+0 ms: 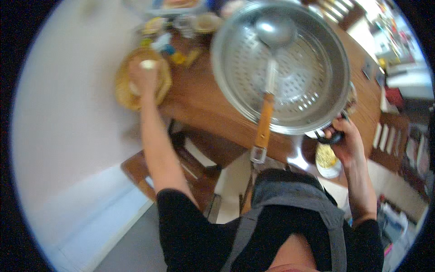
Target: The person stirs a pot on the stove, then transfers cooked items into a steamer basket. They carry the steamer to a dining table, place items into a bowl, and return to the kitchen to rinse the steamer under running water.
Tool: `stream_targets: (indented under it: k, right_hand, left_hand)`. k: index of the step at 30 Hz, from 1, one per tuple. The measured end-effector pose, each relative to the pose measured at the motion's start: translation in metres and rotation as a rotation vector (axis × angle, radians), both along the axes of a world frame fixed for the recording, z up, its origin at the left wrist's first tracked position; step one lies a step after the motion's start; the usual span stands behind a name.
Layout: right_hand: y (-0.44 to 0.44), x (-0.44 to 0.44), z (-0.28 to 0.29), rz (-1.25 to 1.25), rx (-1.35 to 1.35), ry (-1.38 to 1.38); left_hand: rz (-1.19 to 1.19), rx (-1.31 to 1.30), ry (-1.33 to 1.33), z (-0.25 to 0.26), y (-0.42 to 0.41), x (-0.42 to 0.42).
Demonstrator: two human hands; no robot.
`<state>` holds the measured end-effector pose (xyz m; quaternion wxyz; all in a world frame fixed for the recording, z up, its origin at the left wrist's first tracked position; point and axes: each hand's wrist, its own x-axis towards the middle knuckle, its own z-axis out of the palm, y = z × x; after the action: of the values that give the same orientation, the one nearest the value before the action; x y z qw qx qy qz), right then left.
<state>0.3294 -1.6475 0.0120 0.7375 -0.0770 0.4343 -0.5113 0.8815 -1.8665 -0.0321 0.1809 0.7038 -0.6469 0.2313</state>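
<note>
My right hand (346,139) grips the black side handle of a large steel steamer pot (234,98) with a perforated bottom. A steel ladle (266,115) with a wooden handle lies in the pot, its handle hanging over the near rim. At the left, my left hand (144,74) reaches into a round yellowish basket (164,85) beside the wall. A small white thing (148,64) shows at that hand; blur hides whether the fingers hold it. Below my right hand, a bowl with yellow food (326,158) stands near the table's edge.
The pot is over a wooden table (200,98). Jars and small packages (183,25) crowd its far left part. A wooden chair (197,159) stands at the near side, left of my body. Another chair (390,139) is at the right. The wall (78,102) borders the left.
</note>
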Motion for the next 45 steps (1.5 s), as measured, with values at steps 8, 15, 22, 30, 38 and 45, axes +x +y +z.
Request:
stream_targets:
  k: [8,15,22,30,38,45]
  right_hand:
    - [-0.023,-0.022,0.036,-0.123,-0.028,-0.075]
    - [0.017,-0.045,0.054,-0.419,-0.060,-0.043]
    - [0.093,-0.086,0.028,-0.670,0.020,-0.024]
    - [0.200,-0.136,-0.012,-0.902,-0.102,-0.081]
    - [0.285,-0.138,-0.039,-1.180,0.015,-0.096]
    - [0.326,-0.178,-0.116,-1.391,0.080,0.107]
  left_hand:
    - [-0.507,0.509,1.111,-0.113,0.114,-0.220]
    - [-0.456,1.041,0.890,-0.196,0.127,-0.331]
    - [-0.335,0.940,1.144,-0.135,0.113,-0.307]
    - [-0.345,0.711,0.903,0.007,0.092,-0.310]
    - [-0.825,0.583,0.760,0.028,0.113,-0.381]
    - [-1.017,1.001,0.862,-0.048,0.131,-0.544]
